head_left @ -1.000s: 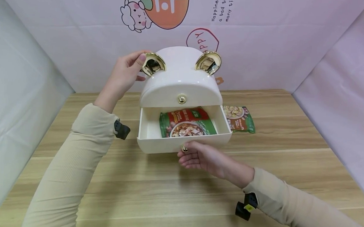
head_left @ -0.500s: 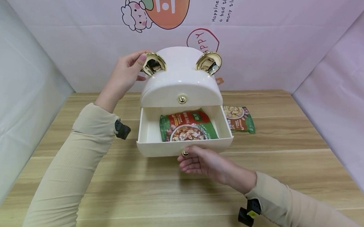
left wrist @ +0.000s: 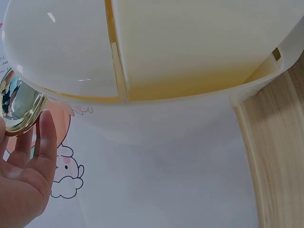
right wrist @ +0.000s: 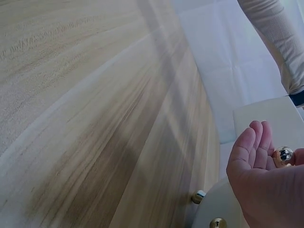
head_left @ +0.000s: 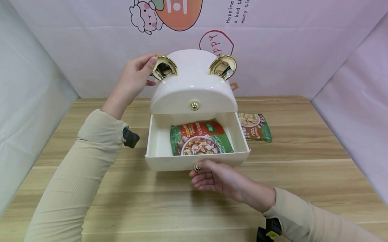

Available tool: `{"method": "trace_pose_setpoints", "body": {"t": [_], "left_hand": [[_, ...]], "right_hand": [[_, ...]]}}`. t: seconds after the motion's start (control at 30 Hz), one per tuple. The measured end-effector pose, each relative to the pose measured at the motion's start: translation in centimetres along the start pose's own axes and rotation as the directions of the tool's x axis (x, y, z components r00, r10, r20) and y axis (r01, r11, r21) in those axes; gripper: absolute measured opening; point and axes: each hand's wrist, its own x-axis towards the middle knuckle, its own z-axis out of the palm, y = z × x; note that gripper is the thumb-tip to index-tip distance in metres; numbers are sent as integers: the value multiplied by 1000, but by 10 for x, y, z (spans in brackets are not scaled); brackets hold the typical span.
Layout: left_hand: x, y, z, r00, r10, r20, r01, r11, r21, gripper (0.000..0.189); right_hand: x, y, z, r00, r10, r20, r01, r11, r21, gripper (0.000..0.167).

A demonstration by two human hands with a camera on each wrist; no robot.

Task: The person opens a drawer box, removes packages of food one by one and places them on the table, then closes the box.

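A white storage box (head_left: 196,74) with two gold ears stands on the wooden table. My left hand (head_left: 135,75) holds its left gold ear (head_left: 165,67) between thumb and fingers, seen also in the left wrist view. The lower drawer (head_left: 167,164) is pulled out toward me. My right hand (head_left: 220,178) pinches the drawer's gold knob (head_left: 197,168), its other fingers curved below. In the right wrist view the knob (right wrist: 283,156) shows beside the thumb. Inside the drawer lies a red and green food packet (head_left: 201,137). The upper drawer, with a gold knob (head_left: 194,106), is closed.
Another green food packet (head_left: 255,128) lies on the table (head_left: 310,140) at the box's right, partly hidden by it. A printed white cloth (head_left: 281,56) hangs behind. Gold feet (right wrist: 198,196) show under the box in the right wrist view.
The right hand has drawn the lower drawer further out toward me, and more of the packet inside shows. The left hand has stayed on the ear.
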Motion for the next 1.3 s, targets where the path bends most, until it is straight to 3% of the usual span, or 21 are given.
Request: {"method": "trace_pose_setpoints", "body": {"t": [0.83,1.1,1.3], "left_hand": [[0,0,-1,1000,-7,4,7,1000,9,44],[-1,2,-1,1000,-15,4,15,1000,10,44],[-1,1,-1,1000,-10,8,10,1000,7,44]], "right_hand": [[-8,1,8,999,35,-2,-36,999,-23,47],[-10,0,7,995,60,79,-59,998,-17,48],[-16,-5,10,980,97,175,-76,990,-122,43]]}}
